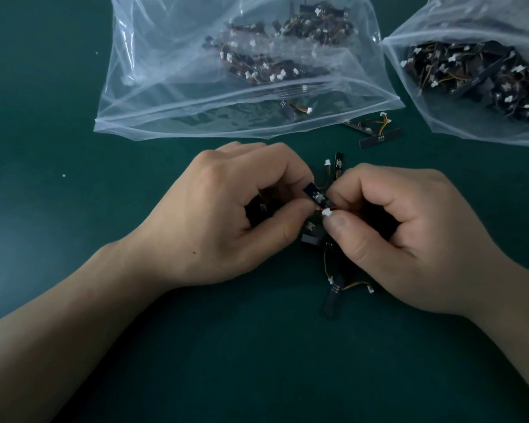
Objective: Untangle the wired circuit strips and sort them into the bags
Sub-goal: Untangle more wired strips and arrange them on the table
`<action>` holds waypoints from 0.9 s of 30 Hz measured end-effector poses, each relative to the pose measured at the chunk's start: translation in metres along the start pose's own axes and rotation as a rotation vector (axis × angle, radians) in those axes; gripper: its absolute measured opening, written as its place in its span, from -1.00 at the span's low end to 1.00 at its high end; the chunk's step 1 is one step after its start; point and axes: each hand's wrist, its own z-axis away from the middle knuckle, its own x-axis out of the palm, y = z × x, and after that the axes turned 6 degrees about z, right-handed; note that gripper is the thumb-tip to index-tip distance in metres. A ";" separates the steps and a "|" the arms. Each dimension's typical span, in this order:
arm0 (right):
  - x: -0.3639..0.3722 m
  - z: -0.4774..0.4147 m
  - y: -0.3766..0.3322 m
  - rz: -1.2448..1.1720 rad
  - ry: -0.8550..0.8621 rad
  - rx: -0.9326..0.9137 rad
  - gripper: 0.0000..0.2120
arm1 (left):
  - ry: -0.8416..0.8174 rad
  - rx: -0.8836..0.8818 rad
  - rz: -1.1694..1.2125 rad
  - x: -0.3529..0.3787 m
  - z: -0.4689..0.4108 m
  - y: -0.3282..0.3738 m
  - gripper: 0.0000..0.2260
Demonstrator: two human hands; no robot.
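A small dark circuit strip [316, 197] with a white connector [326, 212] is held up between both hands over the green table. My left hand [232, 215] pinches the strip's near end with curled fingers. My right hand [409, 233] pinches the white connector between thumb and forefinger. Under and between the hands lies a tangle of more black strips [333, 288] with yellow and orange wires; much of it is hidden by the hands. Two clear plastic bags holding several strips lie at the back: a large bag [196, 87] and a second bag [477, 74] at the right edge.
Two loose strips with wires [376, 129] lie on the table between the bags' openings. One strip [290, 109] sits just inside the large bag's mouth. The green mat [58, 178] stretches to the left and front.
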 end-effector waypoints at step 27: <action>-0.006 0.003 -0.001 -0.025 0.056 -0.035 -0.89 | -0.115 0.059 0.118 -0.010 -0.001 0.001 -0.88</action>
